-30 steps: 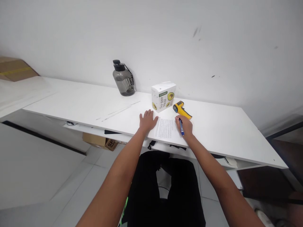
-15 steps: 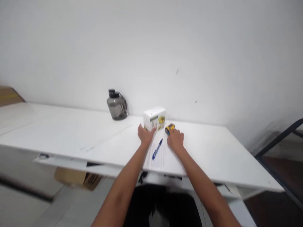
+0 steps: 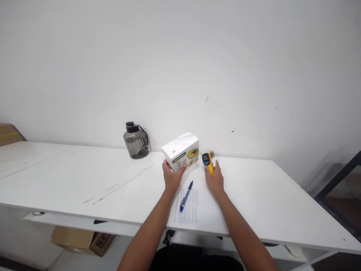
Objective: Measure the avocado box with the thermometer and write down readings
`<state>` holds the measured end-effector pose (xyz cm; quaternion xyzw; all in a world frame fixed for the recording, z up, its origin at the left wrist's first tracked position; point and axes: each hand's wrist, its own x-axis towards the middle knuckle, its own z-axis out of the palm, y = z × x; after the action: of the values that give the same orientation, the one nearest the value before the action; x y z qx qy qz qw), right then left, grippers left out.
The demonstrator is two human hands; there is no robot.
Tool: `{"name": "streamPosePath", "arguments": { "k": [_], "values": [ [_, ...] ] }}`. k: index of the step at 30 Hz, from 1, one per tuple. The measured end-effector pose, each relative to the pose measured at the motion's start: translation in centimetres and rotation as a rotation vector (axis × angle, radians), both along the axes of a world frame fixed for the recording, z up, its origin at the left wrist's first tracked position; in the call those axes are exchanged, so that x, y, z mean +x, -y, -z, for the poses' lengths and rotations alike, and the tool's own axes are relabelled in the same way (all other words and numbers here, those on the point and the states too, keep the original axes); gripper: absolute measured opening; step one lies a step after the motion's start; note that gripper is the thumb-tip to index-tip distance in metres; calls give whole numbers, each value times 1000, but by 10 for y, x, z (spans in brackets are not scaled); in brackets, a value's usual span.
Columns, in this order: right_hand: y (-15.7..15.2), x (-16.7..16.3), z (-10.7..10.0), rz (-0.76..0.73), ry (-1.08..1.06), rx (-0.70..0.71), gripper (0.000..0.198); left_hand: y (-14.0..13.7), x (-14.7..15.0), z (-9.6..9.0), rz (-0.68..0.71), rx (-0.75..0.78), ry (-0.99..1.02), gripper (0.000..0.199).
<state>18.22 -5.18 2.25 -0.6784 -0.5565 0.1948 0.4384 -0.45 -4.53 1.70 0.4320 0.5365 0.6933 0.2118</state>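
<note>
My left hand (image 3: 173,177) grips the lower left end of a white box (image 3: 184,152) printed with avocado pictures; the box is tilted, its left end raised. In my right hand (image 3: 214,180) is a yellow and black infrared thermometer (image 3: 209,162), held upright by its handle, its small screen and blue buttons facing me. Between my forearms a blue pen (image 3: 186,196) lies slantwise on a sheet of paper (image 3: 208,216) covered with handwritten lines.
A grey translucent jug (image 3: 136,142) with a black cap stands against the wall, left of the box. One cardboard box (image 3: 9,134) is at the table's far left; another cardboard box (image 3: 73,238) lies below the white table (image 3: 70,177). Dark metal bars (image 3: 338,177) rise at right.
The white box has been tipped and lifted at its left end by my left hand. My right hand has raised the thermometer from lying down to upright. The view has shifted slightly.
</note>
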Motion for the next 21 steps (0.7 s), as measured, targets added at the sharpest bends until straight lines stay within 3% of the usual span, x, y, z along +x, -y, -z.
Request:
{"name": "streamPosePath", "arguments": {
  "k": [4, 9, 14, 18, 21],
  "values": [
    [10, 3, -6, -66, -342, 268, 69, 6, 0, 3, 110, 114, 84, 74],
    [17, 6, -6, -297, -316, 402, 46, 6, -1, -1, 156, 126, 161, 65],
    [13, 7, 4, -483, -195, 373, 48, 0, -6, 0, 50, 36, 113, 75],
    [11, 6, 8, -530, -142, 333, 52, -3, -7, 4, 0, -6, -10, 76],
    [11, 8, 6, -528, -188, 264, 47, -2, -6, 3, 24, -23, 37, 75]
  ]
}}
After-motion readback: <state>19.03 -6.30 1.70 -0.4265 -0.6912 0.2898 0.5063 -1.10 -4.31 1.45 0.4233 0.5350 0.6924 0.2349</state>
